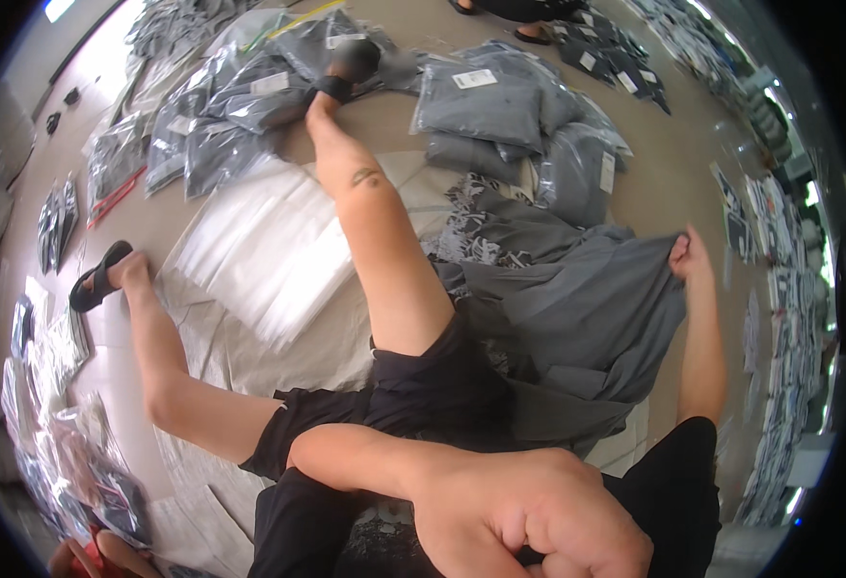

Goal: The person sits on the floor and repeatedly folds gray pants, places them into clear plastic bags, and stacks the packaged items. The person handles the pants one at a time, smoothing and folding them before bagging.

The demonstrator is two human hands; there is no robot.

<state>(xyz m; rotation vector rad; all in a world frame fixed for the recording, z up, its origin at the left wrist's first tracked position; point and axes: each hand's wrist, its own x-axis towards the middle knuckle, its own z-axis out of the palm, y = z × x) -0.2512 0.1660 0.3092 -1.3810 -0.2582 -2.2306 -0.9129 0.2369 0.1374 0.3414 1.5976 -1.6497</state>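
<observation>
My right hand (690, 256) pinches the edge of a grey garment (568, 299) and holds it out to the right. The garment has a black-and-white print along its far left part and lies in loose folds beside my right thigh. Close below the view, my left hand (548, 520) is bent across my body with its fingers curled in. What it holds, if anything, is hidden. Under the garment and my legs lies a sheet of pale covering (336, 337), with white plastic bags (259, 250) on it between my legs.
Bagged grey garments (481, 101) are heaped beyond my feet, with another bagged heap (221, 120) to the far left. Packed bags (66, 424) lie along the left. Folded stacks (789, 337) line the right wall. Another person in red (105, 556) sits lower left; someone's sandalled foot (533, 35) shows at the top.
</observation>
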